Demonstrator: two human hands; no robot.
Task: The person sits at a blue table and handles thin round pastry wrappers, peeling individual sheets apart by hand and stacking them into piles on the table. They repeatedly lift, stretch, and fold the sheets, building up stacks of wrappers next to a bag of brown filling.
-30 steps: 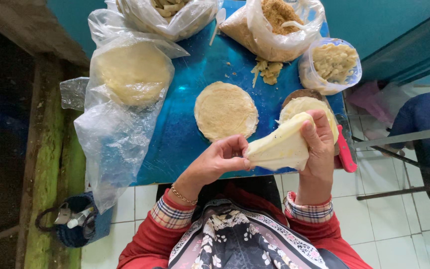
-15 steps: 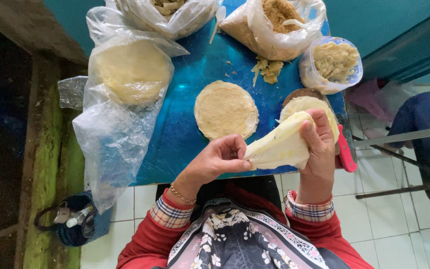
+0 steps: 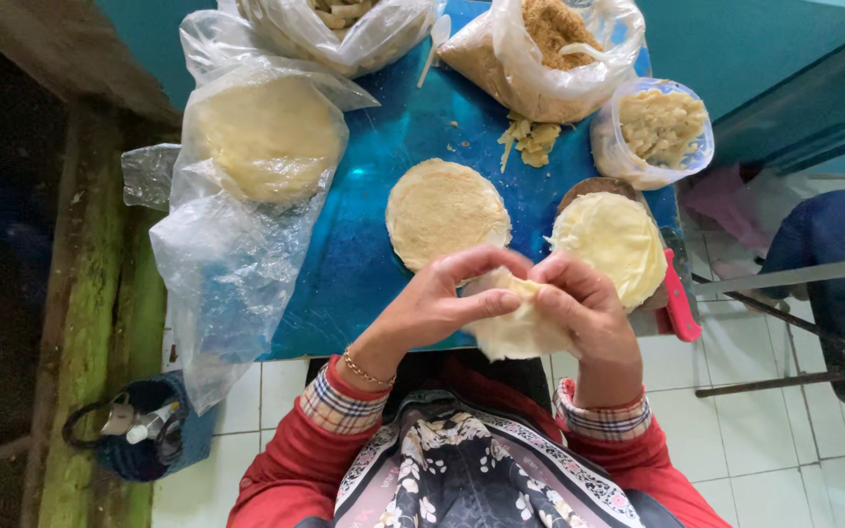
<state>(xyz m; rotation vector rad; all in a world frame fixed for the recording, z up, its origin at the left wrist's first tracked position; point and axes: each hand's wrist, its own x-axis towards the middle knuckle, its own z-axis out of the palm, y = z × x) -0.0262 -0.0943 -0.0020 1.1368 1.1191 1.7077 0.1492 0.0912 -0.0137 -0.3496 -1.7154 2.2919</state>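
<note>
while one flat round [image 3: 447, 210] lies finished just beyond it, both hands' fingers [image 3: 481, 303] pinch the half-folded dough piece [image 3: 515, 328].

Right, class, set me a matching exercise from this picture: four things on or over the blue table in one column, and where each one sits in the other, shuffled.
Things
1. folded pale dough sheet
2. flat round wrapper
3. clear tub of filling
4. big plastic bag of stacked rounds

Places
A. far right of the blue table
B. left side of the table
C. between the left hand and right hand
D. lying bare in the middle of the table

Pairs: 1-C, 2-D, 3-A, 4-B
</note>
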